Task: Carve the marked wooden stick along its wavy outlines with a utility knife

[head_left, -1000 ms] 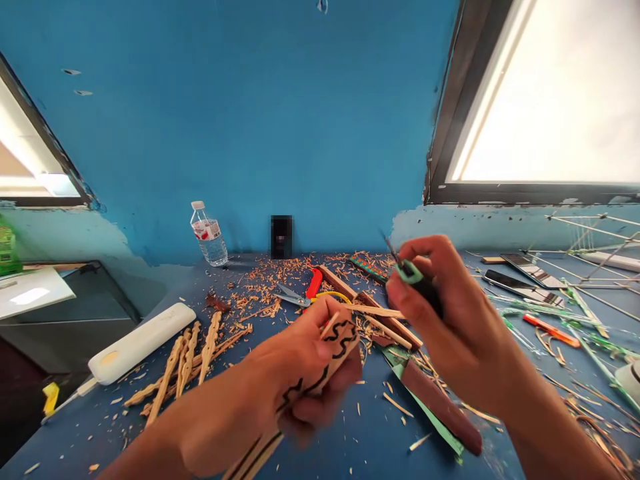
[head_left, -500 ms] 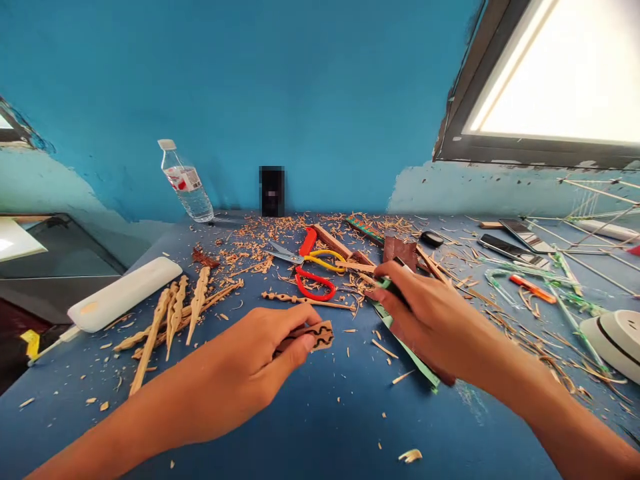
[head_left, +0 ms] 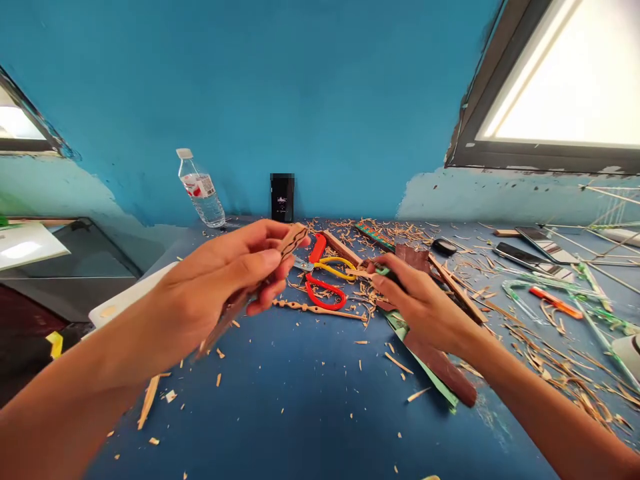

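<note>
A small strip of wood (head_left: 294,240) with dark wavy lines is pinched between the thumb and fingers of my left hand (head_left: 235,273), raised over the table. My right hand (head_left: 417,297) is closed on a green and black object (head_left: 384,271), mostly hidden by the fingers, beside a brown piece (head_left: 443,373) and a green strip (head_left: 435,380). Between my hands lie scissors (head_left: 325,293) with red and yellow handles. A carved wooden stick (head_left: 320,309) rests just in front of them.
Wood shavings litter the blue table (head_left: 300,413). A water bottle (head_left: 203,197) and a black phone (head_left: 283,199) stand near the wall. Toward the right are a black mouse (head_left: 443,247), more phones (head_left: 533,259), and an orange cutter (head_left: 556,303). A white case (head_left: 125,297) is at left.
My left hand has lifted with the wood, its palm turned more upward. My right hand has shifted only slightly. The camera view has moved a little, so the scene sits further right.
</note>
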{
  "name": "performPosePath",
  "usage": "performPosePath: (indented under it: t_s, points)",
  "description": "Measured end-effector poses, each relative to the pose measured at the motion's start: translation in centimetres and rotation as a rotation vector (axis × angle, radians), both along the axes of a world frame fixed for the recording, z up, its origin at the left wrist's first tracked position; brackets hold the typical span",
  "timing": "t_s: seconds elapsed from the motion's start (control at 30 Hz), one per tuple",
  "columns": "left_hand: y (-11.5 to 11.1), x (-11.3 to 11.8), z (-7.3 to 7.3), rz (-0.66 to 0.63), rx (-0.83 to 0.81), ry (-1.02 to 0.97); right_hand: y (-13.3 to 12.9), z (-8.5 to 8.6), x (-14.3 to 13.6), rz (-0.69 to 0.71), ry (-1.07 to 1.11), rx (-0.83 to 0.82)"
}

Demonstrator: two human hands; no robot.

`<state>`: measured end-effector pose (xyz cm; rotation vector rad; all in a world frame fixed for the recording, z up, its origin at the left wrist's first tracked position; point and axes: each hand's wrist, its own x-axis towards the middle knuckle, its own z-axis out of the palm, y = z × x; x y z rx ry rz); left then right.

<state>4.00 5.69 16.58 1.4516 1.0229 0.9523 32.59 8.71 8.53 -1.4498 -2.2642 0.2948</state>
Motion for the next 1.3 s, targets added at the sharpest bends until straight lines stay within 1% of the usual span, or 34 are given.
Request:
performPosePath:
  t_s: [0.07, 0.1, 0.13, 0.2, 0.23, 0.3, 0.37, 0.43, 0.53, 0.6, 0.7, 0.77, 0.83, 0.9, 0.97, 1.0, 1.1, 1.17, 1.23, 1.3]
  points:
    - [0.1, 1.4, 0.9, -0.046, 0.001, -0.086, -0.5, 2.2, -1.1, 0.035, 0.363, 0.011]
    - [0.1, 2.1, 1.3, -0.086, -0.018, -0.124, -0.9, 3.4, -1.5, 0.063, 0.476, 0.036]
    - [0.0, 2.8, 1.5, -0.129, -0.052, -0.166, -1.3, 4.6, -1.8, 0.062, 0.513, 0.101]
    - [-0.1, 3.9, 1.7, -0.217, -0.147, -0.28, -2.1, 6.5, -2.2, 0.017, 0.455, 0.33]
    - [-0.2, 4.3, 1.6, -0.241, -0.166, -0.34, -2.4, 7.2, -2.3, 0.002, 0.409, 0.423]
    - [-0.2, 4.8, 1.6, -0.301, -0.2, -0.424, -2.9, 8.0, -2.3, -0.026, 0.305, 0.557]
    - [0.0, 4.9, 1.5, -0.36, -0.236, -0.444, -3.0, 8.1, -2.3, -0.035, 0.228, 0.603]
    - [0.2, 4.9, 1.4, -0.384, -0.252, -0.429, -2.8, 7.9, -2.3, -0.029, 0.193, 0.59]
    - [0.1, 4.7, 1.0, -0.353, -0.257, -0.391, -2.4, 7.7, -2.4, -0.005, 0.25, 0.514]
    - [-0.3, 4.4, 0.8, -0.292, -0.233, -0.319, -2.1, 7.7, -2.3, 0.013, 0.326, 0.429]
    - [-1.1, 4.2, 0.9, -0.172, -0.094, 0.005, -1.9, 7.7, -2.1, 0.072, 0.475, 0.219]
    - [-1.3, 4.3, 1.4, -0.14, -0.017, 0.206, -1.9, 7.6, -2.0, 0.137, 0.583, 0.055]
    - [-1.3, 4.5, 1.8, -0.143, -0.007, 0.273, -2.0, 7.5, -2.0, 0.19, 0.646, -0.062]
    - [-1.0, 4.7, 1.9, -0.142, -0.009, 0.266, -2.2, 7.4, -2.1, 0.207, 0.65, -0.098]
    - [-0.9, 4.7, 1.6, -0.136, 0.001, 0.214, -2.3, 7.4, -2.3, 0.204, 0.599, -0.066]
    - [-0.9, 4.6, 1.3, -0.126, -0.002, 0.182, -2.3, 7.3, -2.4, 0.195, 0.559, -0.016]
    - [-1.4, 4.0, 0.1, -0.047, -0.033, 0.092, -2.1, 7.3, -2.5, 0.126, 0.387, 0.243]
    - [-1.9, 3.7, -0.5, -0.008, -0.04, 0.07, -1.9, 7.2, -2.5, 0.086, 0.268, 0.4]
    - [-2.2, 3.5, -0.9, -0.016, -0.01, 0.061, -1.8, 7.0, -2.3, 0.082, 0.19, 0.474]
    - [-2.4, 3.6, -0.9, -0.052, 0.014, 0.051, -1.8, 6.9, -2.3, 0.092, 0.162, 0.505]
